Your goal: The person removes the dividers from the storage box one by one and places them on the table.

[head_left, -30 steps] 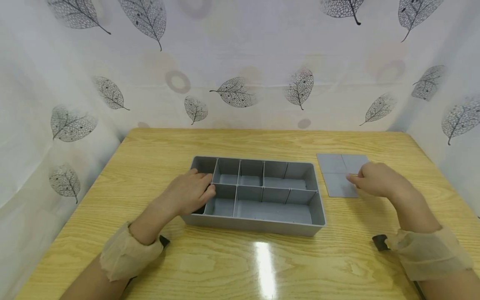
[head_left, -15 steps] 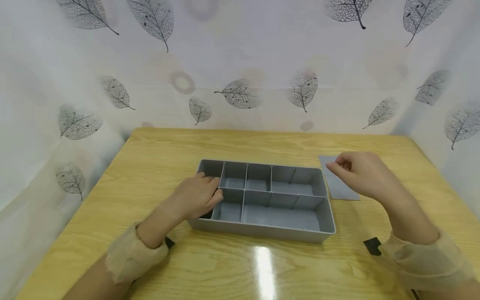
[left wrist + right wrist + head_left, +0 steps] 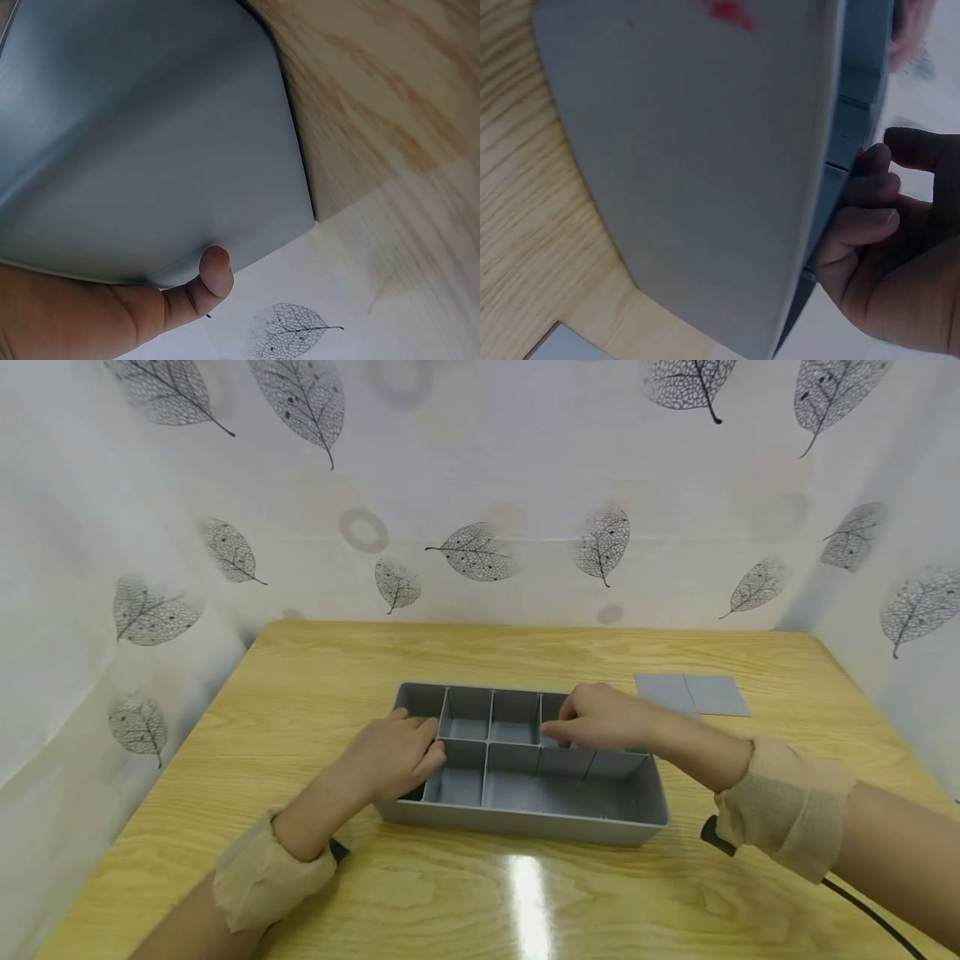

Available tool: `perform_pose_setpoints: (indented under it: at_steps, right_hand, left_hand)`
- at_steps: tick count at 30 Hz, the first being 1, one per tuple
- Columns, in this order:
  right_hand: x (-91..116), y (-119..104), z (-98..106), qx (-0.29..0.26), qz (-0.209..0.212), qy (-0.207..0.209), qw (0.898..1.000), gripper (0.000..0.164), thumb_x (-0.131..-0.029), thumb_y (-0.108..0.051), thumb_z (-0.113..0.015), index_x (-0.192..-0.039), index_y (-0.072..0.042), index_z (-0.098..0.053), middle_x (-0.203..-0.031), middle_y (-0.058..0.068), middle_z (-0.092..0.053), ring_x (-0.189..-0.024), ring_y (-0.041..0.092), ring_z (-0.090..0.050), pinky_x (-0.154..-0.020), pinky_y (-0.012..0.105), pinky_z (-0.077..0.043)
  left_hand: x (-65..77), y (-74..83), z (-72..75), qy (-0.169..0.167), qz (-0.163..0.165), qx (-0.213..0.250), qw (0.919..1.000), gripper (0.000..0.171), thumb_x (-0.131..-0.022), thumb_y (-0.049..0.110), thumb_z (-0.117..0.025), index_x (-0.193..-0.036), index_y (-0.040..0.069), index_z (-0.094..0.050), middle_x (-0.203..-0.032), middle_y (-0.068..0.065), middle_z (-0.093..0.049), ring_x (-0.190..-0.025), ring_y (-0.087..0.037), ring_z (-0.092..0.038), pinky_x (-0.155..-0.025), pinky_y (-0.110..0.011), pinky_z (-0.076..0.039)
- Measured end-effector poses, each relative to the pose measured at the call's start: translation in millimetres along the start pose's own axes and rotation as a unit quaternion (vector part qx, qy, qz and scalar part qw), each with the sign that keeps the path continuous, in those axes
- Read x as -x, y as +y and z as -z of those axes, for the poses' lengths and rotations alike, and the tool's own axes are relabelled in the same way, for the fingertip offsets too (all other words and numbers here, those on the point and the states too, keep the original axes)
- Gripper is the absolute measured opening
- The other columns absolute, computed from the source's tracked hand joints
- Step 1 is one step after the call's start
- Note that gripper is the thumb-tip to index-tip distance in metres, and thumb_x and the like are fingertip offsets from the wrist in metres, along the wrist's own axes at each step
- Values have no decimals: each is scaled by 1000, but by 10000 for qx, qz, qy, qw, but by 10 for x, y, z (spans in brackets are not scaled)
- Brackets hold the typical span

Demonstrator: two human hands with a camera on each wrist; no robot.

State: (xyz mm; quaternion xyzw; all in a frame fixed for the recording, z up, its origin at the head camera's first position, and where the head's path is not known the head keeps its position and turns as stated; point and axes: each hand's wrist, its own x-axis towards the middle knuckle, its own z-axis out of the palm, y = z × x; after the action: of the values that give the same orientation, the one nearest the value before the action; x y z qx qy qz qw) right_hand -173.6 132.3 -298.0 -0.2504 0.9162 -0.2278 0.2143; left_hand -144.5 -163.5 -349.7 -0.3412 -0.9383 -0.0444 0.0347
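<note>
A grey divided storage box (image 3: 525,826) lies across the middle of the table. My left hand (image 3: 390,756) grips its left end, fingers bent down into the compartments. In the left wrist view, the thumb (image 3: 196,294) of that hand lies along the box rim above the grey outer wall. My right hand (image 3: 600,718) is over the back right compartments, fingers curled down behind the rim and thumb near a thin upright divider (image 3: 540,718). In the right wrist view, the fingers (image 3: 864,229) are curled by the rim. Whether they pinch the divider is hidden.
Flat grey divider panels (image 3: 716,694) lie on the wooden table (image 3: 322,668) right of the box, partly covered by my right arm. A leaf-print curtain (image 3: 517,468) closes off the back and sides. A black cable (image 3: 870,910) trails under my right forearm.
My right hand has left the flat panels and moved left over the box's back right compartments. My left hand stays on the box's left end.
</note>
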Motion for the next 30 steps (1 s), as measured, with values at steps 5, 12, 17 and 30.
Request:
perform_pose_setpoints:
  at_steps: [5,12,17,30]
  right_hand:
    - [-137,1,-99,-329,-202,-94,9992,46,-91,-44,-49,-58,-15,-62,-44,-4,-44,-42,9,-33,-54,29,-42]
    - [-264,-44,-180,-144,3,-7,9999,52,-89,-28,-54,-41,-20,-36,-39,-10,-24,-38,5,-15,-41,22,-20]
    - [-272,-96,-155,155,8,118,9998,49,-86,-20,-51,-39,-20,-36,-37,-10,-25,-38,4,-15,-41,21,-19]
    - [-238,-193,-11,411,-198,173,9988,39,-84,-24,-49,-50,-13,-63,-45,-1,-55,-39,6,-23,-49,26,-33]
  left_hand:
    - [1,8,12,-23,11,-16,10000,29,-93,26,-31,-66,16,-37,-59,4,-38,-57,-15,-35,-64,-31,-33]
    - [-9,10,7,8,-28,-16,10000,29,-93,26,-32,-67,15,-36,-59,4,-38,-57,-15,-35,-64,-31,-34]
    - [-4,7,12,-44,50,-40,10000,29,-93,27,-31,-67,15,-37,-60,5,-39,-59,-16,-36,-63,-31,-34]
    - [4,11,13,-58,83,-14,9999,30,-94,27,-31,-67,15,-37,-60,4,-39,-59,-16,-36,-61,-32,-35]
